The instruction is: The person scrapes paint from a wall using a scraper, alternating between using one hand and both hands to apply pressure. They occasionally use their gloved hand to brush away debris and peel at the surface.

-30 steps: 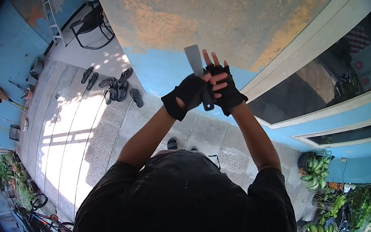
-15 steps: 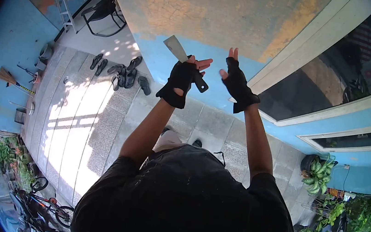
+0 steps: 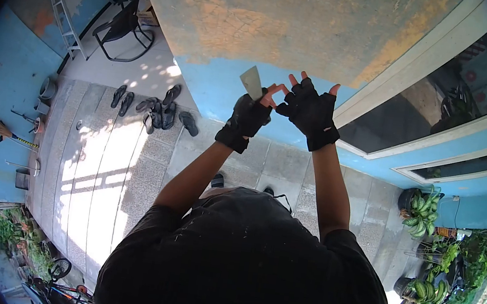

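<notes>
My left hand [image 3: 249,116], in a black fingerless glove, is closed around a putty knife [image 3: 251,82]. Its flat grey blade points up and slightly left, while the handle is hidden in the hand. Close on the right, my right hand [image 3: 311,107] wears a matching glove and has its fingers spread, with nothing in it. The fingertips of the two hands come very near each other; whether they touch, I cannot tell. Beyond them stands a wall, with a light blue lower band [image 3: 218,82] and a scraped grey-and-orange area [image 3: 295,28] above.
A white-framed window [image 3: 439,94] is on the right. Several dark sandals [image 3: 166,112] lie on the paved floor [image 3: 241,167] to the left. Farther off are a black chair [image 3: 124,25], a ladder [image 3: 60,8] and a broom [image 3: 3,128]. Potted plants [image 3: 425,211] stand at the right.
My right hand has moved in toward the left hand and turned, its fingers spreading. The putty knife's blade has swung more upright, and its handle end no longer shows. The view has shifted slightly.
</notes>
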Action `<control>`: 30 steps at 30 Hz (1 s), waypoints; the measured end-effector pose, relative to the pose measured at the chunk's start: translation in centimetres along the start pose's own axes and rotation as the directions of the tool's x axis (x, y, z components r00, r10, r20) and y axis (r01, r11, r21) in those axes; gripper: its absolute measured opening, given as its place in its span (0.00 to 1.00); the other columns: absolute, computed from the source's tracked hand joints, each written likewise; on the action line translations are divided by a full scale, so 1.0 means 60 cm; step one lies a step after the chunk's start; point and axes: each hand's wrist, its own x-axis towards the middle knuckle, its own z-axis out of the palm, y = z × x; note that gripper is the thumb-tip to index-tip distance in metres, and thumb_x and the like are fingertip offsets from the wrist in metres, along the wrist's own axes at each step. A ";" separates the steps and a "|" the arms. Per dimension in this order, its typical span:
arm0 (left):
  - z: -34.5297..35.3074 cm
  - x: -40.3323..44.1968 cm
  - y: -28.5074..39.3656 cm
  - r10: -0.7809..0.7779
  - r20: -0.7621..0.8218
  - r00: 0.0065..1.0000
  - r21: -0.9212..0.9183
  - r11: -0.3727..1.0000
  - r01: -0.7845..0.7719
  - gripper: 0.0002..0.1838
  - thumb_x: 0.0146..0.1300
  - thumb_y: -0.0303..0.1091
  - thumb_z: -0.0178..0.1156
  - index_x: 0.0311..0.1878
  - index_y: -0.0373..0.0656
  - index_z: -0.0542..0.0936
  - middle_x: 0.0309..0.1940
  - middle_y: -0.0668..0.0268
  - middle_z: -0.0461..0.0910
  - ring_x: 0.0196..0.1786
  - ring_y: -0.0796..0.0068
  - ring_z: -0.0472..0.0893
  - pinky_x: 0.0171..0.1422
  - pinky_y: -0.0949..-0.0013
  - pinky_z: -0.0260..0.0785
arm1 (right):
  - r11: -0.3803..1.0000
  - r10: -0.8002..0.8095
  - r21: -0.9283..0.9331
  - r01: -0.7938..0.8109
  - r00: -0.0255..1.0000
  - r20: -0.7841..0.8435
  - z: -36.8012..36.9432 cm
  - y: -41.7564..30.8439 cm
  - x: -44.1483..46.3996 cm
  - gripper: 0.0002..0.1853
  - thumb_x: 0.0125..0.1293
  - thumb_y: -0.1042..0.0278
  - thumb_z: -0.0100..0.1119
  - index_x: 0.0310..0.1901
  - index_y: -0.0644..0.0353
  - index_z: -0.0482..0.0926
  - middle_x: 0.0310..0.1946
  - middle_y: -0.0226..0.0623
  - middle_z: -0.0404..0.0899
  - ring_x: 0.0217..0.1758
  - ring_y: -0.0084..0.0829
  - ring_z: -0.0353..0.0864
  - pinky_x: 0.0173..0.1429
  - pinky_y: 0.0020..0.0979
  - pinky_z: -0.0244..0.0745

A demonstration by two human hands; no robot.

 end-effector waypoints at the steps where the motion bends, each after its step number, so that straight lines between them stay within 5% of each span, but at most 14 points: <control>1: 0.002 -0.002 0.017 0.002 0.076 0.997 0.063 0.998 -0.007 0.20 0.77 0.49 0.53 0.59 0.46 0.83 0.36 0.68 0.84 0.33 0.79 0.79 0.40 0.69 0.72 | 0.995 0.000 0.102 -0.009 0.996 0.093 0.005 0.022 0.020 0.65 0.51 0.04 0.27 0.82 0.47 0.38 0.82 0.39 0.44 0.82 0.50 0.49 0.73 0.70 0.51; 3: -0.016 0.006 -0.028 0.028 0.121 0.992 0.138 0.989 -0.045 0.21 0.76 0.51 0.54 0.52 0.42 0.84 0.38 0.66 0.85 0.37 0.75 0.82 0.42 0.68 0.74 | 0.989 -0.022 0.145 -0.003 0.986 0.167 0.018 0.048 0.045 0.65 0.51 0.04 0.29 0.82 0.47 0.40 0.81 0.39 0.47 0.81 0.52 0.50 0.73 0.70 0.52; 5: -0.045 0.023 -0.055 0.252 -0.226 0.941 0.122 0.966 -0.229 0.17 0.76 0.46 0.55 0.50 0.43 0.84 0.33 0.69 0.82 0.32 0.79 0.76 0.39 0.72 0.69 | 0.992 -0.026 0.123 0.011 0.993 0.118 0.059 0.060 0.045 0.66 0.51 0.05 0.31 0.82 0.47 0.41 0.81 0.40 0.48 0.81 0.52 0.51 0.72 0.69 0.54; 6: -0.074 0.037 -0.054 0.300 -0.215 0.929 0.087 0.954 -0.288 0.15 0.76 0.43 0.55 0.45 0.42 0.83 0.32 0.68 0.83 0.32 0.76 0.78 0.39 0.71 0.71 | 0.995 -0.034 0.101 0.027 0.997 0.068 0.074 0.065 0.048 0.66 0.51 0.05 0.34 0.82 0.47 0.43 0.81 0.40 0.48 0.80 0.53 0.53 0.72 0.68 0.55; 7: -0.095 0.038 -0.038 -0.006 -0.266 0.964 -0.133 0.991 -0.031 0.13 0.76 0.39 0.55 0.43 0.41 0.84 0.32 0.67 0.83 0.33 0.74 0.81 0.39 0.69 0.72 | 0.994 -0.040 0.104 0.033 0.997 0.064 0.077 0.071 0.053 0.66 0.51 0.05 0.34 0.82 0.47 0.43 0.81 0.40 0.48 0.80 0.53 0.53 0.72 0.68 0.55; 9: -0.141 0.053 -0.005 0.010 -0.074 0.997 0.351 0.936 0.017 0.09 0.72 0.35 0.61 0.43 0.40 0.84 0.34 0.65 0.85 0.38 0.73 0.84 0.41 0.68 0.74 | 0.999 -0.021 0.049 0.014 0.991 0.133 0.079 0.083 0.060 0.66 0.50 0.04 0.30 0.82 0.44 0.40 0.81 0.36 0.47 0.76 0.49 0.57 0.68 0.61 0.62; 11: -0.137 0.059 -0.053 -0.099 0.079 0.992 -0.201 0.973 0.113 0.11 0.65 0.36 0.69 0.43 0.39 0.83 0.36 0.64 0.85 0.37 0.74 0.83 0.40 0.69 0.75 | 0.991 -0.020 0.132 -0.001 0.987 0.158 0.080 0.104 0.073 0.66 0.49 0.04 0.32 0.82 0.44 0.41 0.81 0.35 0.47 0.76 0.48 0.57 0.68 0.59 0.63; 12: -0.132 0.054 -0.001 -0.216 0.146 0.965 -0.236 0.940 0.246 0.10 0.62 0.31 0.71 0.43 0.39 0.83 0.36 0.65 0.85 0.38 0.75 0.83 0.43 0.70 0.76 | 0.977 -0.017 0.210 -0.022 0.983 0.183 0.086 0.113 0.079 0.66 0.49 0.04 0.33 0.82 0.43 0.41 0.81 0.35 0.48 0.76 0.48 0.57 0.68 0.57 0.63; 17: -0.157 0.072 -0.066 -0.294 0.181 0.939 -0.297 0.894 0.337 0.09 0.64 0.32 0.70 0.43 0.39 0.83 0.36 0.67 0.85 0.39 0.78 0.83 0.45 0.72 0.76 | 0.971 -0.051 0.236 0.027 0.994 0.094 0.093 0.138 0.084 0.65 0.49 0.05 0.35 0.82 0.43 0.43 0.80 0.35 0.49 0.69 0.47 0.64 0.67 0.52 0.65; 19: -0.168 0.078 -0.063 -0.259 0.238 0.936 0.011 0.965 0.264 0.09 0.66 0.31 0.68 0.45 0.37 0.83 0.38 0.66 0.85 0.39 0.76 0.83 0.44 0.71 0.79 | 0.960 -0.040 0.280 0.000 0.990 0.137 0.088 0.144 0.086 0.64 0.50 0.05 0.34 0.82 0.43 0.43 0.80 0.36 0.50 0.65 0.46 0.67 0.66 0.50 0.66; 20: -0.172 0.080 -0.062 -0.260 0.242 0.935 0.010 0.964 0.266 0.09 0.66 0.31 0.68 0.45 0.37 0.83 0.38 0.66 0.85 0.39 0.76 0.83 0.44 0.71 0.79 | 0.960 -0.042 0.281 0.004 0.990 0.132 0.087 0.146 0.086 0.64 0.50 0.05 0.34 0.82 0.43 0.43 0.80 0.36 0.50 0.65 0.46 0.67 0.66 0.50 0.66; 22: -0.178 0.083 -0.062 -0.207 0.277 0.938 0.070 0.978 0.195 0.08 0.68 0.33 0.67 0.44 0.38 0.83 0.35 0.67 0.84 0.38 0.77 0.83 0.44 0.72 0.77 | 0.966 -0.064 0.259 0.001 0.969 0.237 0.091 0.147 0.083 0.64 0.52 0.06 0.33 0.82 0.44 0.42 0.80 0.39 0.50 0.72 0.48 0.64 0.70 0.55 0.63; 25: -0.189 0.093 -0.068 -0.246 0.146 0.958 0.095 0.968 0.234 0.10 0.68 0.35 0.67 0.44 0.39 0.84 0.34 0.68 0.85 0.38 0.78 0.82 0.43 0.72 0.77 | 0.986 -0.066 0.161 0.041 0.986 0.152 0.124 0.149 0.079 0.65 0.52 0.06 0.34 0.82 0.48 0.41 0.80 0.42 0.50 0.78 0.52 0.59 0.74 0.61 0.59; 30: -0.169 0.087 -0.048 -0.078 0.104 0.992 -0.035 0.996 0.082 0.10 0.66 0.35 0.68 0.45 0.39 0.84 0.31 0.67 0.84 0.34 0.78 0.82 0.39 0.71 0.76 | 0.991 -0.069 0.119 0.053 0.989 0.131 0.116 0.145 0.078 0.65 0.52 0.07 0.35 0.81 0.50 0.41 0.79 0.44 0.51 0.80 0.51 0.56 0.75 0.64 0.55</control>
